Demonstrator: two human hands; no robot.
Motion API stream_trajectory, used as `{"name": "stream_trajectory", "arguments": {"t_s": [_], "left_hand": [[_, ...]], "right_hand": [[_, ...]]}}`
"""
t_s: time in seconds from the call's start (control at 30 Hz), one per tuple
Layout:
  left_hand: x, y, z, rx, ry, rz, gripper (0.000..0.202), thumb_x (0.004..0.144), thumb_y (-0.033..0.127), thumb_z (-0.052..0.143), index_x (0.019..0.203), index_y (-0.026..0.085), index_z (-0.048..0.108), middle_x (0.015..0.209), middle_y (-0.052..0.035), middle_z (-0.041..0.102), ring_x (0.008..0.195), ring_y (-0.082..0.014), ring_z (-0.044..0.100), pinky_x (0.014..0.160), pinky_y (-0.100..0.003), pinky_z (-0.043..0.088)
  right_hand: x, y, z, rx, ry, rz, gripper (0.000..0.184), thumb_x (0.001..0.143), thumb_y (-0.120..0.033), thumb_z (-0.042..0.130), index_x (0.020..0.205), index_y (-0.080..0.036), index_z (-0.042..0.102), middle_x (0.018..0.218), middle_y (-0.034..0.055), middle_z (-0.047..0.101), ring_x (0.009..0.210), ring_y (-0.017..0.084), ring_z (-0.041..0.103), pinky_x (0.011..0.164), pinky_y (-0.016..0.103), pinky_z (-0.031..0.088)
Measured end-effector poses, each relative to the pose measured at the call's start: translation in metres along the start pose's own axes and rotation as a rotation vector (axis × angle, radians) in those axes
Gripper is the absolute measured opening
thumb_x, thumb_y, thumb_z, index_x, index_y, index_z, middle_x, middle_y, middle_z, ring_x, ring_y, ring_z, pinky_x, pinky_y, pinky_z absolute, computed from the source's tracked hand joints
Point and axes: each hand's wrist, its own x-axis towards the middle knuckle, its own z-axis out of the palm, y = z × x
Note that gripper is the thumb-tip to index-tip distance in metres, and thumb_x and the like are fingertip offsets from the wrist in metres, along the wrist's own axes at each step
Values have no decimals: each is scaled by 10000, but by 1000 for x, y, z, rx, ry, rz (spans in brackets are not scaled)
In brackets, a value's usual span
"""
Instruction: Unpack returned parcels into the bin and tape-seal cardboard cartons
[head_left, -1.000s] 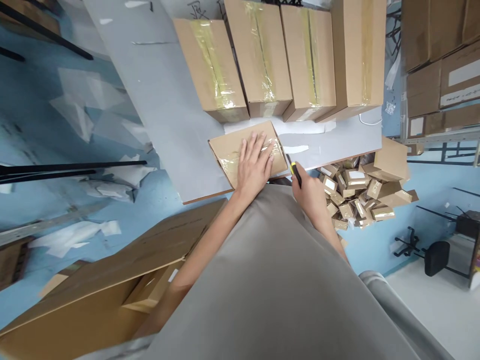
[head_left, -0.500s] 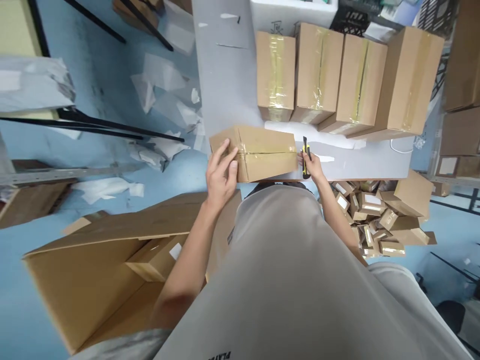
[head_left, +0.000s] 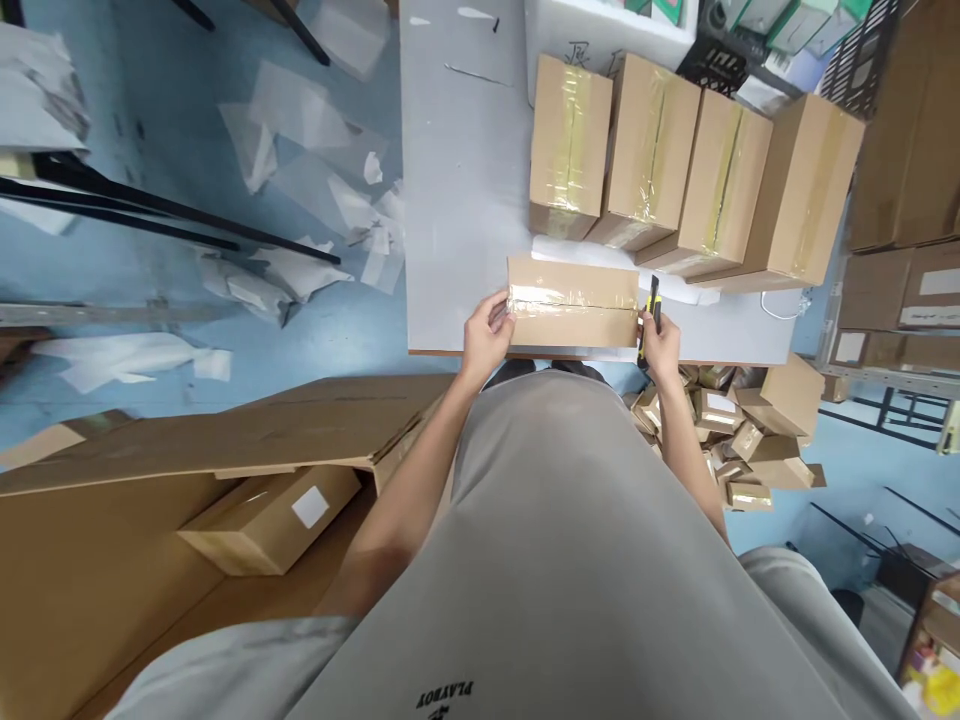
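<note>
A taped cardboard box (head_left: pixel 574 325) lies lengthwise at the front edge of the grey table (head_left: pixel 457 200), its tape seam facing up. At its left end, my left hand (head_left: pixel 487 338) grips the side with curled fingers. My right hand (head_left: pixel 661 345) is at the opposite end, closed around a black and yellow utility knife (head_left: pixel 651 315) that points away from me. The fingers of that hand are close against the box end; whether they press on it is hard to see.
Several taped cartons (head_left: pixel 570 150) stand in a row at the back, before a white foam box (head_left: pixel 607 35). A large open carton (head_left: pixel 112 560) with a smaller box (head_left: pixel 274 515) inside stands at lower left. Opened small boxes (head_left: pixel 742 430) are heaped at right; paper scraps (head_left: pixel 300 130) litter the floor.
The box has shifted right and now lies squarer on the table. My left hand has moved from its top to its left end; the knife stays in my right hand. The view has turned.
</note>
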Motion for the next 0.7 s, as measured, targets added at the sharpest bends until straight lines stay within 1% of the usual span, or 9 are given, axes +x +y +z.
{"name": "stream_trajectory", "arguments": {"t_s": [0.1, 0.17, 0.23, 0.3, 0.37, 0.5, 0.57, 0.7], "left_hand": [[-2, -10, 4, 12, 7, -51, 507, 1012, 468, 742, 1439, 214, 644, 1610, -191, 681, 1509, -310, 687, 1307, -517, 556], [-2, -10, 4, 44, 10, -66, 424, 1020, 428, 743, 1378, 227, 637, 1616, -185, 666, 1513, -296, 681, 1293, -493, 570], [0, -7, 4, 75, 21, -73, 308, 1030, 424, 751, 1252, 232, 660, 1613, -178, 645, 1514, -297, 673, 1284, -483, 572], [4, -4, 4, 97, 41, -87, 219, 1043, 427, 751, 1091, 229, 670, 1557, -161, 652, 1484, -298, 682, 1278, -477, 564], [7, -1, 3, 111, 62, -103, 228, 1050, 415, 750, 961, 229, 653, 1454, -135, 676, 1414, -284, 704, 1259, -463, 562], [8, 3, 0, 152, 89, -113, 272, 1024, 345, 770, 818, 233, 634, 1244, -95, 698, 1283, -261, 699, 1202, -442, 563], [8, 4, 0, 181, 121, -134, 297, 990, 304, 788, 756, 233, 619, 1188, -87, 690, 1253, -264, 693, 1199, -449, 544], [10, 1, 4, 211, 177, -165, 353, 932, 269, 817, 670, 235, 583, 1154, -83, 682, 1220, -268, 686, 1203, -460, 521]], "right_hand": [[-4, -5, 6, 2, 79, 56, 533, 1027, -734, 486, 909, -237, 639, 751, -8, 593, 747, 211, 533, 753, 325, 458], [-7, -9, 10, 30, 80, 82, 525, 993, -748, 511, 859, -249, 598, 753, -15, 583, 755, 204, 525, 758, 323, 460], [-9, -13, 14, 90, 75, 99, 537, 975, -764, 512, 891, -242, 607, 807, -4, 622, 815, 207, 555, 789, 317, 486], [-9, -17, 16, 141, 78, 100, 563, 974, -771, 497, 967, -227, 641, 890, 17, 680, 899, 218, 600, 837, 319, 522], [-9, -19, 17, 160, 80, 88, 575, 983, -763, 492, 1030, -217, 667, 967, 40, 724, 971, 232, 635, 889, 331, 549], [-10, -21, 17, 184, 83, 70, 564, 988, -732, 525, 1091, -202, 690, 1036, 65, 755, 1017, 247, 663, 941, 358, 574], [-11, -21, 18, 184, 99, 58, 543, 999, -722, 535, 1057, -203, 683, 1008, 60, 749, 1002, 248, 663, 949, 369, 580], [-16, -22, 18, 131, 124, 38, 534, 1038, -722, 512, 1013, -214, 672, 961, 48, 731, 996, 257, 665, 965, 387, 586]]}}
